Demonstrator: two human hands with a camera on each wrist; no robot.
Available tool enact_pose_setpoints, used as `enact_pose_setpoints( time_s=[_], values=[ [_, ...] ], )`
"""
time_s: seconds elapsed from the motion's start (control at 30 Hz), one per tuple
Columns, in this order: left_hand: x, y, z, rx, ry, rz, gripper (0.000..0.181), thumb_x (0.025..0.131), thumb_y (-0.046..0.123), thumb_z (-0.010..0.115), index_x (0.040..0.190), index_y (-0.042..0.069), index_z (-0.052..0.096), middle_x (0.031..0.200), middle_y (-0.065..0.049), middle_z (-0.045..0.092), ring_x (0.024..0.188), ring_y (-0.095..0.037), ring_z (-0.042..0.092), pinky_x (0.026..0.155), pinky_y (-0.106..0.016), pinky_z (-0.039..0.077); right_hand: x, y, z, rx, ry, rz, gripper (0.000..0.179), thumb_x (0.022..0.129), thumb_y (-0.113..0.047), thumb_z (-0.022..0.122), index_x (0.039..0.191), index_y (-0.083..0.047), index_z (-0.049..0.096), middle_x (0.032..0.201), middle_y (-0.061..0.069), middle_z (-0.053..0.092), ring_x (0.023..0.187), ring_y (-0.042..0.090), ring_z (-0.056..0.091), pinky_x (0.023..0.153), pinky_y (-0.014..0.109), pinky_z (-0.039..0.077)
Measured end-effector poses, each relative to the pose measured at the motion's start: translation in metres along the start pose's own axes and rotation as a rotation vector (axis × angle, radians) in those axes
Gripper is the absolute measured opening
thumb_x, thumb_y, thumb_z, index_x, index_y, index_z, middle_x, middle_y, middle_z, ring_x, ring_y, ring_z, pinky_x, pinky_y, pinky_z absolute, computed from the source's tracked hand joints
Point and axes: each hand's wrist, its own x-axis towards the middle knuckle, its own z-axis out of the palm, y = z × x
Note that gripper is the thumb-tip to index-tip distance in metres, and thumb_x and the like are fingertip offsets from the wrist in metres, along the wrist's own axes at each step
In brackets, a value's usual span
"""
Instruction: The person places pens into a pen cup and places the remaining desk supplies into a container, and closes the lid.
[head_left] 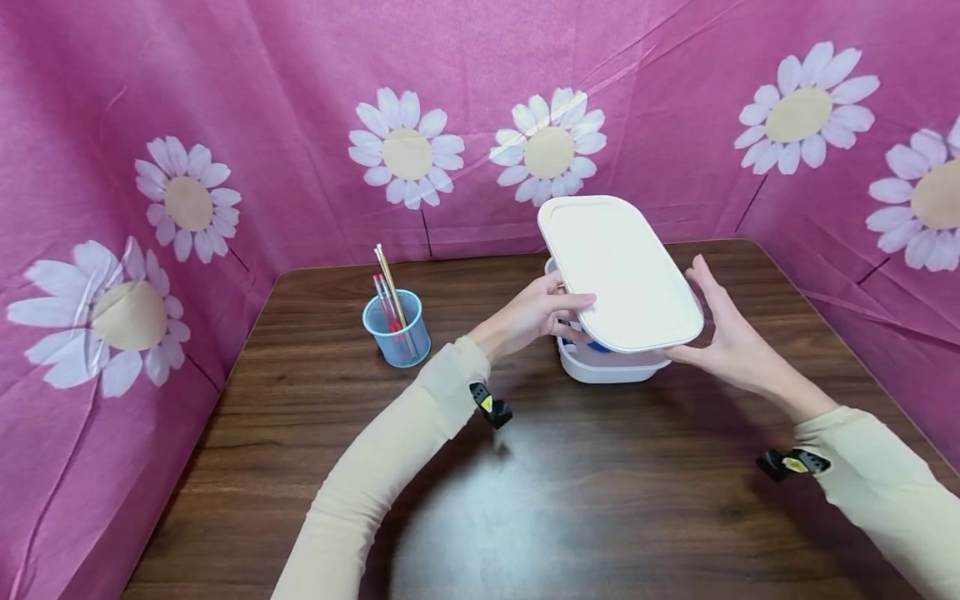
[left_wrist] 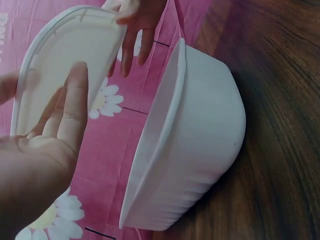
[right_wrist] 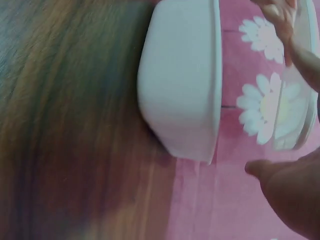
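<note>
A white rounded lid (head_left: 621, 271) is tilted in the air over a white plastic box (head_left: 609, 370). My left hand (head_left: 536, 312) holds the lid by its left edge, thumb on top and fingers beneath; those fingers (left_wrist: 75, 107) show against its underside in the left wrist view. My right hand (head_left: 731, 342) is spread at the lid's right side, its thumb by the near corner and its other fingers beyond the edge. The box (right_wrist: 182, 75) stands on the table. Under the lid a bit of something blue shows in the box; the rest is hidden.
A light blue mesh pen cup (head_left: 397, 333) holding several pencils or thin sticks (head_left: 386, 287) stands left of the box. The brown wooden table (head_left: 315, 433) is backed by a pink cloth (head_left: 300, 100) with white daisies.
</note>
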Motion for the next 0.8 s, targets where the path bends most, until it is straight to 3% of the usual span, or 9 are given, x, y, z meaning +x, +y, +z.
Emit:
enact_pose_setpoints(
  time_s=[0.1,0.17,0.27,0.33,0.5,0.67,0.8],
  values=[
    [0.000,-0.003,-0.005,-0.001,-0.019,-0.017,0.038,0.103,0.004,0.056,0.140,0.001,0.047,0.120,-0.016,0.066,0.096,-0.021,0.070,0.089,-0.048,0.059,-0.004,0.003,-0.001,0.089,-0.024,0.078,0.133,0.074,0.008,0.087,0.162,-0.027,-0.008,0.164,0.021,0.022,0.147,0.014,0.026,0.105,0.002,0.023],
    [0.000,-0.004,-0.008,-0.005,-0.026,-0.022,0.040,0.103,0.003,0.054,0.142,-0.001,0.046,0.120,-0.015,0.065,0.096,-0.021,0.070,0.087,-0.046,0.060,-0.007,0.007,0.001,0.206,-0.026,0.072,0.132,0.077,0.012,0.082,0.161,-0.030,-0.010,0.166,0.017,0.021,0.144,0.004,0.030,0.108,0.006,0.028],
    [0.000,-0.007,-0.011,-0.027,-0.023,-0.032,0.040,0.103,0.002,0.053,0.142,-0.002,0.045,0.115,-0.013,0.067,0.093,-0.020,0.070,0.079,-0.040,0.061,-0.010,0.013,0.002,0.404,-0.033,0.070,0.126,0.080,0.021,0.074,0.161,-0.026,-0.011,0.166,0.014,0.022,0.138,-0.001,0.040,0.107,0.013,0.038],
    [0.001,-0.008,-0.012,-0.042,-0.022,-0.039,0.039,0.103,0.001,0.053,0.141,-0.002,0.045,0.111,-0.011,0.067,0.091,-0.019,0.070,0.073,-0.035,0.061,-0.012,0.016,0.002,0.426,-0.041,0.086,0.121,0.082,0.021,0.072,0.163,-0.023,-0.006,0.167,0.011,0.020,0.133,-0.003,0.046,0.105,0.014,0.041],
    [0.001,-0.015,-0.015,-0.048,-0.030,-0.057,0.039,0.102,0.000,0.052,0.140,0.000,0.043,0.108,-0.010,0.066,0.089,-0.019,0.069,0.068,-0.032,0.061,-0.016,0.021,0.001,0.237,-0.083,0.111,0.114,0.081,0.011,0.079,0.164,-0.023,0.008,0.165,0.015,0.025,0.125,-0.004,0.050,0.102,0.008,0.037],
    [0.002,-0.024,-0.012,-0.002,-0.014,-0.042,0.037,0.104,0.001,0.051,0.141,0.000,0.042,0.115,-0.017,0.066,0.091,-0.022,0.069,0.070,-0.037,0.063,-0.018,0.027,0.001,0.214,-0.085,0.081,0.116,0.080,0.012,0.080,0.164,-0.026,0.010,0.166,0.010,0.023,0.134,-0.001,0.041,0.106,0.008,0.031],
    [0.001,-0.030,-0.005,0.101,0.037,-0.051,0.037,0.106,0.007,0.054,0.140,0.004,0.042,0.113,-0.019,0.068,0.092,-0.025,0.071,0.075,-0.043,0.063,-0.020,0.030,0.002,0.171,-0.060,0.083,0.116,0.079,0.009,0.082,0.163,-0.029,0.012,0.167,0.005,0.021,0.139,-0.001,0.034,0.107,0.005,0.024]
  ],
)
